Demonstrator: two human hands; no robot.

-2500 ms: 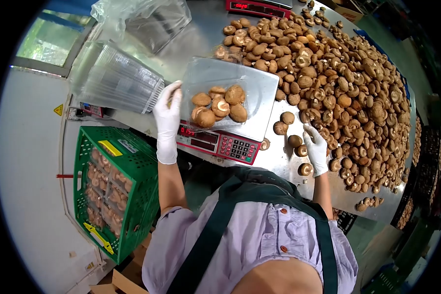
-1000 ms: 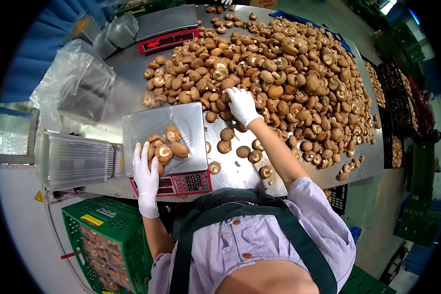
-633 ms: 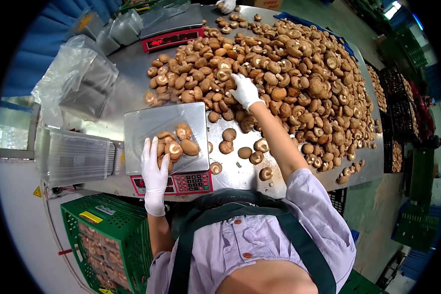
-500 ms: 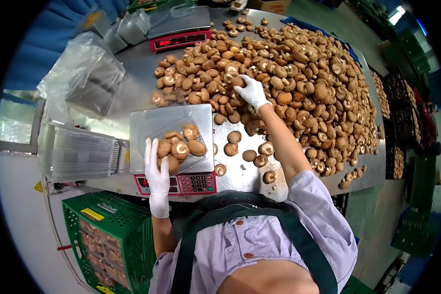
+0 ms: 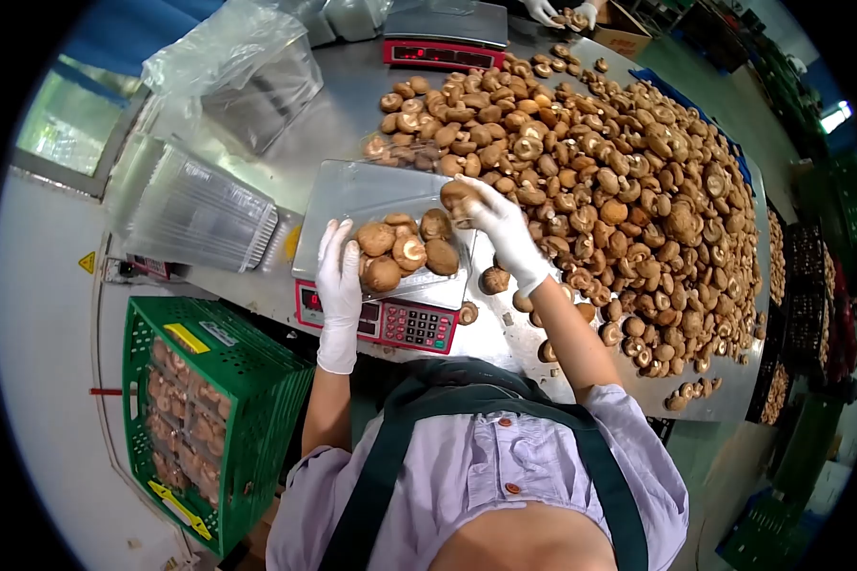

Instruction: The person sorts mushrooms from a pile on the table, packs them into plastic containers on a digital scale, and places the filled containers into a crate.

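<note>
your clear tray (image 5: 415,282) sits on the scale (image 5: 367,195), seemingly so its weight shows on the red-lit panel facing you, with several mushrooms (image 5: 408,253) clustered in it. the big pile (image 5: 638,214) spreads to your right, near enough to pick from, and the stacked empty trays (image 5: 195,209) lean in on the left, likely for easy reach.

your left hand (image 5: 339,290) lies at the tray's left edge, probably to steady it; its fingers are nearly straight, the thumb a little parted from them, and whether they pinch the rim can't be told. your right hand (image 5: 497,226) is over the tray's right side, thumb and fingers curled in around a brown mushroom (image 5: 458,197), parted only by its width; blur hides the exact grip.
</note>
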